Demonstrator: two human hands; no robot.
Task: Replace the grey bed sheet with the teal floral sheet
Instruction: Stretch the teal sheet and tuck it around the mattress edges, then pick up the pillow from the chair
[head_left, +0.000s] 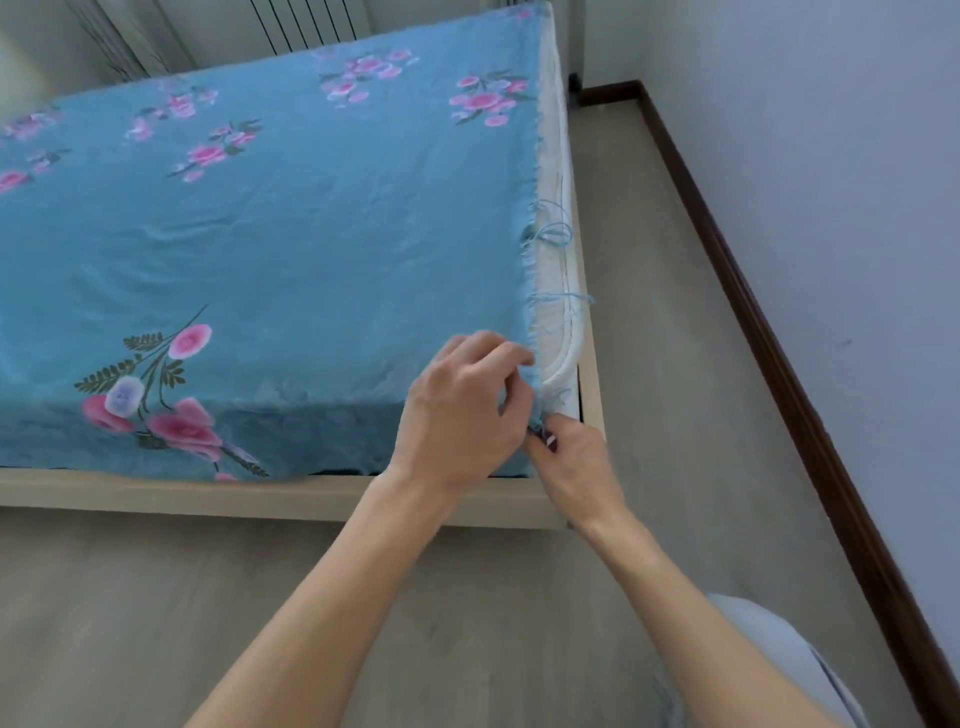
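Note:
The teal floral sheet (291, 228) lies spread over the whole top of the mattress and hangs down its near side. Its frayed right edge runs along the mattress's right rim, with loose blue threads dangling. My left hand (462, 410) pinches that frayed edge at the near right corner of the bed. Just below it, my right hand (571, 457) grips the same corner of the sheet near the bed frame. The white mattress side (556, 171) shows bare on the right. No grey sheet is in view.
The light wooden bed frame (291, 499) runs along the near and right sides. A strip of pale floor (670, 322) lies between the bed and the white wall with its dark skirting board (769, 322). A radiator (306, 26) stands behind the bed.

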